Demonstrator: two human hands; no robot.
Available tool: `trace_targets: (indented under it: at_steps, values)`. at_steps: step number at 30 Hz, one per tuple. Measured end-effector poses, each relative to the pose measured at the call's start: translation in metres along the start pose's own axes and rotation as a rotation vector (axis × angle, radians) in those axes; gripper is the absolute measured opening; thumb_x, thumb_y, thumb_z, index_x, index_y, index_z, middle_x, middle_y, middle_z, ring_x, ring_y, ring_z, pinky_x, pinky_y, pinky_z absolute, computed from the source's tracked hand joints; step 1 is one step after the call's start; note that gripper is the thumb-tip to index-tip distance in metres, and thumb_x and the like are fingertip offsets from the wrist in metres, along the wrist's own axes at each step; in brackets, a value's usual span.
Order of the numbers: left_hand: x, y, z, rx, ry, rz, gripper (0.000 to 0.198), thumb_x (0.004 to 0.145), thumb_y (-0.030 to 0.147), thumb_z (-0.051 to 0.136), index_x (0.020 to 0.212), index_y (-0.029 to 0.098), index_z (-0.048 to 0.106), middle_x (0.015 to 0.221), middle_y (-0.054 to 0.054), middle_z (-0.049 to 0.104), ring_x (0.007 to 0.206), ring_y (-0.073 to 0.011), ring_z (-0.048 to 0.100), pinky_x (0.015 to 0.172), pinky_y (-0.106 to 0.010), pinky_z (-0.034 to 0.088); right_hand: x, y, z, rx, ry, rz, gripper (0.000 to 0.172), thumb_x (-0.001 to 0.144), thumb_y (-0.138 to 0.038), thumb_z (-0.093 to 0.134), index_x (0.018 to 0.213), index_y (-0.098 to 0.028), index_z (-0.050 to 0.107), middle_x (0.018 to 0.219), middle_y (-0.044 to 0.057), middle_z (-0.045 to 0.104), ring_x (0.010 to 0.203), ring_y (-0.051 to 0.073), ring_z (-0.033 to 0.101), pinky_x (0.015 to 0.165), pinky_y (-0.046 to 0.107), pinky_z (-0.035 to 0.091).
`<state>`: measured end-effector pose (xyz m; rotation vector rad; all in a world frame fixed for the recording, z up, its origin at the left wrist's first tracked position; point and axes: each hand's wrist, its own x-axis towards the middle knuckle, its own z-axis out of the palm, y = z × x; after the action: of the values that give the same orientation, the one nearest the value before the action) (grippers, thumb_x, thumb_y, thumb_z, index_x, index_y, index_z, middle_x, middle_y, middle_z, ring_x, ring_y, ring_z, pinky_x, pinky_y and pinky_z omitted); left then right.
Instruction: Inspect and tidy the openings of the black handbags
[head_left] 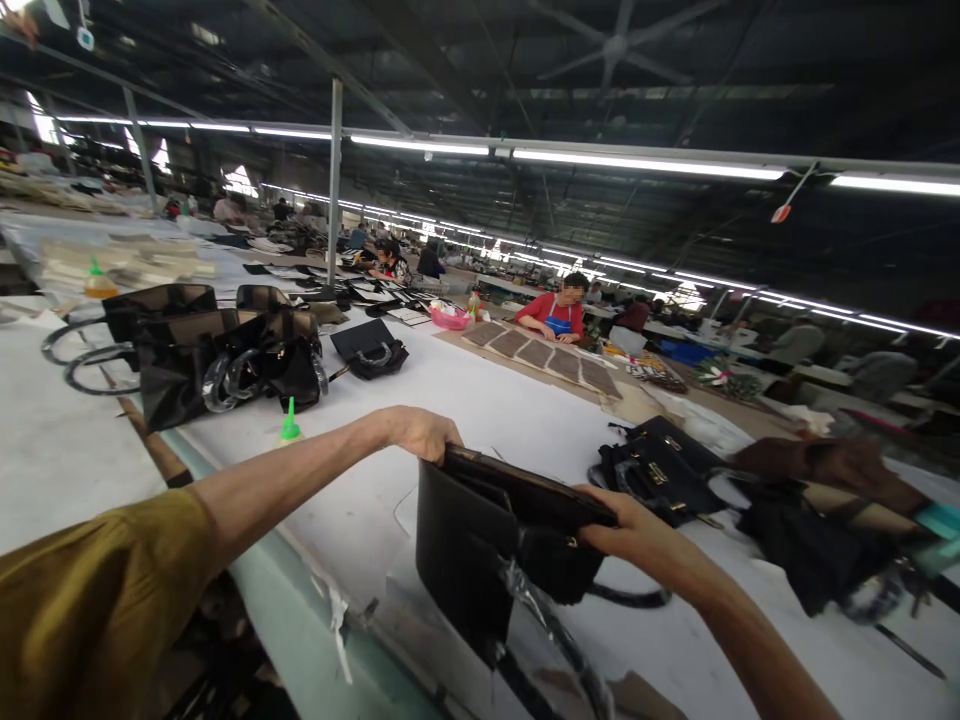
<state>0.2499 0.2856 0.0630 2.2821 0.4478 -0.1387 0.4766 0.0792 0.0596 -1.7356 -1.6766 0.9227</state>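
Note:
A black handbag (480, 540) stands upright in front of me on the white worktable (525, 420). My left hand (424, 432) grips its top rim at the left end, fingers curled over the edge. At the right end of the rim my right hand (626, 530) pinches the bag's opening. A plastic-wrapped handle (551, 625) hangs down the bag's front.
More black handbags lie at the left (225, 365) and at the right (660, 465). A green-capped glue bottle (290, 425) stands near my left forearm. A person's hand (840, 465) reaches in from the right. Across the table a worker in red (559, 315) handles brown panels (544, 355).

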Motion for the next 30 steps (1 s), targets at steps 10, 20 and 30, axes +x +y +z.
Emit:
trace_targets:
  at_steps: [10, 20, 30]
  values:
    - [0.01, -0.007, 0.03, -0.118, 0.062, 0.15, 0.034, 0.057, 0.013, 0.053, 0.09, 0.018, 0.057, 0.072, 0.005, 0.055, 0.066, -0.0112, 0.048, 0.062, -0.018, 0.039, -0.011, 0.032, 0.024, 0.122, 0.069, -0.037, 0.04, 0.072, -0.026, 0.05, 0.11, -0.016, 0.055, 0.091, 0.003, 0.061, 0.086, 0.021, 0.053, 0.075, 0.031, 0.043]
    - [0.005, 0.005, 0.032, 0.105, 0.214, 0.189, 0.019, 0.07, 0.021, 0.048, 0.078, 0.014, 0.064, 0.063, 0.003, 0.052, 0.064, -0.011, 0.044, 0.062, -0.016, 0.035, -0.015, 0.037, 0.029, 0.084, 0.236, -0.086, 0.029, 0.079, -0.033, 0.048, 0.101, -0.018, 0.061, 0.086, 0.002, 0.063, 0.085, 0.021, 0.054, 0.079, 0.033, 0.042]
    - [0.005, 0.007, 0.035, 0.012, 0.214, 0.144, 0.022, 0.072, 0.021, 0.046, 0.08, 0.015, 0.065, 0.07, 0.002, 0.06, 0.07, -0.0133, 0.051, 0.067, -0.018, 0.038, -0.008, 0.045, 0.029, 0.111, 0.401, -0.051, 0.025, 0.072, -0.031, 0.054, 0.09, -0.018, 0.066, 0.09, 0.003, 0.063, 0.087, 0.021, 0.055, 0.08, 0.033, 0.041]
